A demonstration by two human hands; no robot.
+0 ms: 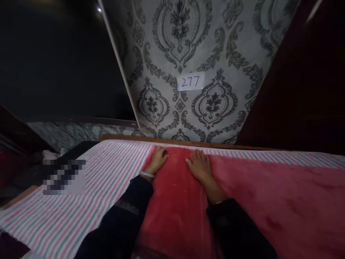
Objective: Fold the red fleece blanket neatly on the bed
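A red plush blanket [264, 194] lies over a pink, grey and white striped sheet [88, 187] on a bed. My left hand [159, 158] rests on the blanket's far left corner, fingers curled at its edge, a bracelet on the wrist. My right hand [199, 165] lies flat on the blanket near its far edge, fingers spread and pointing at the wall. Both arms wear dark sleeves. I cannot tell whether the left fingers pinch the cloth.
A wall with grey damask wallpaper [215, 46] stands behind the bed, with a white label reading 277 [191, 81]. A wooden bed edge [188, 142] runs along the wall. Dark areas lie left and right. A blurred patch [64, 177] sits on the sheet at left.
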